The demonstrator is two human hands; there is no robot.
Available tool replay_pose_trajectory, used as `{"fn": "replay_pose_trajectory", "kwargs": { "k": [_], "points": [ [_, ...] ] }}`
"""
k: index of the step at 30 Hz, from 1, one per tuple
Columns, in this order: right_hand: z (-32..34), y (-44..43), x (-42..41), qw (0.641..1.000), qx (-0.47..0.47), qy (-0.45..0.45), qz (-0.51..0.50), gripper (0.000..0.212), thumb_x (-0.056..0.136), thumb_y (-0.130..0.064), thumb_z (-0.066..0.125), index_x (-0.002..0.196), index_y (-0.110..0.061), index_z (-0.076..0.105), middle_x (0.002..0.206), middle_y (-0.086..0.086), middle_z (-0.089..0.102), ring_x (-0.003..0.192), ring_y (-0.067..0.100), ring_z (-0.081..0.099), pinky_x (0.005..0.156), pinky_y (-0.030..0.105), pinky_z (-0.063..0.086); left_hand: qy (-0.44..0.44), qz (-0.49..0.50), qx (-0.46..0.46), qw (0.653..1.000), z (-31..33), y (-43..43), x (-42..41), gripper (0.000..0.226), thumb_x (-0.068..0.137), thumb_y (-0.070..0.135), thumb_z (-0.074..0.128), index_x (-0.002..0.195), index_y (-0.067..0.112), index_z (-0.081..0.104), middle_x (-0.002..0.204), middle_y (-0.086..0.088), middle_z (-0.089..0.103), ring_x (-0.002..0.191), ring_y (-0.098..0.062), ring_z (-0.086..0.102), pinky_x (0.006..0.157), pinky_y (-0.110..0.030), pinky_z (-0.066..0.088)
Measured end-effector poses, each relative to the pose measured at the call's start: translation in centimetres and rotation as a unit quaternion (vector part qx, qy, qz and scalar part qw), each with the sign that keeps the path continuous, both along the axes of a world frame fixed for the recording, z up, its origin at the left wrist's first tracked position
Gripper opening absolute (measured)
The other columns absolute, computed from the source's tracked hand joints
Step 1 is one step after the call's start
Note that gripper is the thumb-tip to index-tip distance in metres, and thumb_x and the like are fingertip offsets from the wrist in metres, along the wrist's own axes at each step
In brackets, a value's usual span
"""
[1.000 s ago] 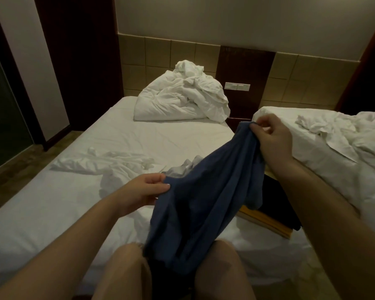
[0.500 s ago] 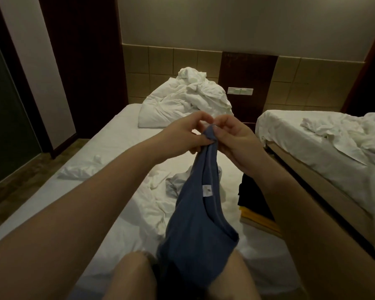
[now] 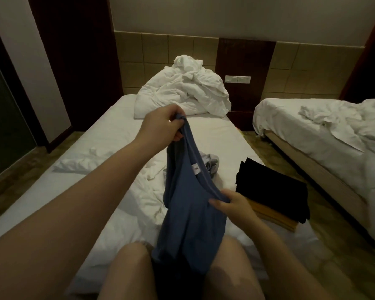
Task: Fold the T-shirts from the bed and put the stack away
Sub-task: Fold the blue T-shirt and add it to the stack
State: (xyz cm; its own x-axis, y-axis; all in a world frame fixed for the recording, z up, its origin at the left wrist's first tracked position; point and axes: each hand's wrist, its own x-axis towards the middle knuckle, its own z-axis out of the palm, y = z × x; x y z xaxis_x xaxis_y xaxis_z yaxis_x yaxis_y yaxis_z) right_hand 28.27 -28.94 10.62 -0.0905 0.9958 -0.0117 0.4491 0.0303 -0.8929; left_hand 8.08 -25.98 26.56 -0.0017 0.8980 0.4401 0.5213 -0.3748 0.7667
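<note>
— Left hand (image 3: 162,124) is gripping the bunched top of the dusty-blue cotton T-shirt (image 3: 188,213), holding it up over the middle of the white-sheeted bed (image 3: 117,131)?

— Yes, and the right hand (image 3: 234,204) is pinching the neckline lower down, just above the knees. The shirt is hanging between them, its hem draping into the lap.

— What is likely going wrong from here?

— It is hanging twisted and doubled, so laying it down now is risking a crooked fold with a sleeve trapped inside. Swinging it rightward is also risking a brush against the folded black garments (image 3: 273,191) lying at the bed's right edge, knocking that pile askew.

— And compared with half a second ago?

— Both hands were pinching together at the top then. The right one is now sitting well below, apparently having slid along the collar. The crumpled grey garment (image 3: 212,161) is lying beyond the shirt, not yet folded.
</note>
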Motion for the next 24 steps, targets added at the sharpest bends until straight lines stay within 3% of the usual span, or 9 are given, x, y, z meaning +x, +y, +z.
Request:
{"fn": "replay_pose_trajectory", "kwargs": {
  "k": [2, 4, 6, 9, 12, 15, 18, 21, 24],
  "points": [
    [0.8, 0.3, 0.5, 1.0, 0.012, 0.026, -0.004, 0.018, 0.084, -0.012, 0.067, 0.071, -0.006, 0.056, 0.067, 0.007, 0.055, 0.065, 0.019, 0.052, 0.06, 0.029, 0.043, 0.106, 0.068, 0.029, 0.992, 0.0, 0.5, -1.9, 0.009, 0.089, 0.01, 0.056, 0.089, 0.017, 0.062, 0.085, -0.001, 0.059, 0.073, -0.017, 0.062, 0.062, -0.025, 0.051],
    [1.7, 0.7, 1.5, 0.998, 0.011, 0.059, -0.003, 0.015, 0.086, -0.01, 0.064, 0.074, -0.005, 0.055, 0.066, 0.006, 0.053, 0.061, 0.014, 0.049, 0.053, 0.019, 0.041, 0.186, 0.146, 0.047, 0.971, 0.0, 1.1, -4.1, 0.011, 0.087, 0.014, 0.059, 0.094, 0.011, 0.067, 0.099, -0.012, 0.058, 0.088, -0.028, 0.058, 0.075, -0.033, 0.044],
    [3.0, 0.9, 2.2, 0.996, 0.007, 0.092, 0.005, 0.013, 0.089, -0.013, 0.06, 0.081, -0.004, 0.056, 0.068, 0.007, 0.053, 0.061, 0.013, 0.049, 0.051, 0.019, 0.041, 0.212, 0.172, 0.025, 0.962, 0.0, 1.2, -5.8, 0.017, 0.091, 0.017, 0.056, 0.101, 0.006, 0.064, 0.105, -0.013, 0.055, 0.093, -0.03, 0.054, 0.078, -0.036, 0.041],
    [4.9, 0.7, 2.2, 0.986, 0.005, 0.166, 0.029, 0.017, 0.093, -0.018, 0.054, 0.08, -0.007, 0.056, 0.069, 0.005, 0.055, 0.059, 0.011, 0.053, 0.053, 0.021, 0.043, 0.222, 0.128, -0.021, 0.966, -0.2, 1.0, -6.6, 0.017, 0.096, 0.018, 0.046, 0.105, 0.008, 0.056, 0.1, -0.011, 0.056, 0.093, -0.028, 0.052, 0.083, -0.039, 0.043],
    [6.7, 1.3, 2.2, 0.959, -0.089, 0.267, 0.034, 0.035, 0.098, -0.036, 0.041, 0.076, -0.011, 0.052, 0.063, 0.003, 0.053, 0.055, 0.011, 0.051, 0.053, 0.023, 0.044, 0.17, 0.068, -0.071, 0.981, 0.0, 0.7, -7.1, 0.013, 0.098, 0.018, 0.041, 0.099, 0.012, 0.053, 0.093, -0.006, 0.053, 0.091, -0.024, 0.049, 0.083, -0.038, 0.041],
    [7.8, 2.0, 3.3, 0.933, -0.174, 0.31, 0.057, 0.057, 0.093, -0.06, 0.023, 0.085, -0.011, 0.051, 0.07, 0.005, 0.054, 0.065, 0.015, 0.049, 0.065, 0.027, 0.039, 0.097, 0.014, -0.128, 0.987, -0.2, 0.5, -7.9, 0.014, 0.097, 0.02, 0.043, 0.095, 0.013, 0.056, 0.087, -0.003, 0.052, 0.09, -0.022, 0.049, 0.085, -0.038, 0.04],
    [7.0, 2.0, 4.3, 0.925, -0.185, 0.325, 0.072, 0.039, 0.094, -0.045, 0.039, 0.087, -0.011, 0.057, 0.072, 0.005, 0.061, 0.068, 0.013, 0.057, 0.071, 0.029, 0.044, 0.0, -0.05, -0.19, 0.981, -1.3, -0.3, -7.7, 0.014, 0.095, 0.02, 0.047, 0.088, 0.015, 0.059, 0.086, -0.006, 0.056, 0.081, -0.018, 0.052, 0.075, -0.032, 0.042],
    [5.9, 0.8, 4.6, 0.927, -0.209, 0.293, 0.102, 0.021, 0.085, -0.032, 0.06, 0.09, -0.012, 0.064, 0.082, 0.006, 0.065, 0.078, 0.013, 0.062, 0.078, 0.03, 0.05, -0.06, -0.132, -0.271, 0.951, -2.7, -0.9, -7.7, 0.008, 0.086, 0.023, 0.062, 0.083, 0.015, 0.062, 0.081, -0.006, 0.06, 0.074, -0.016, 0.055, 0.07, -0.028, 0.045],
    [4.8, 0.0, 5.5, 0.934, -0.192, 0.276, 0.123, 0.01, 0.089, -0.022, 0.056, 0.094, -0.014, 0.06, 0.083, 0.005, 0.061, 0.071, 0.012, 0.063, 0.063, 0.024, 0.055, -0.055, -0.199, -0.318, 0.925, -3.8, -1.0, -8.8, 0.027, 0.063, 0.039, 0.077, 0.076, 0.019, 0.064, 0.076, -0.001, 0.062, 0.072, -0.013, 0.056, 0.068, -0.026, 0.047]
  ]
}}
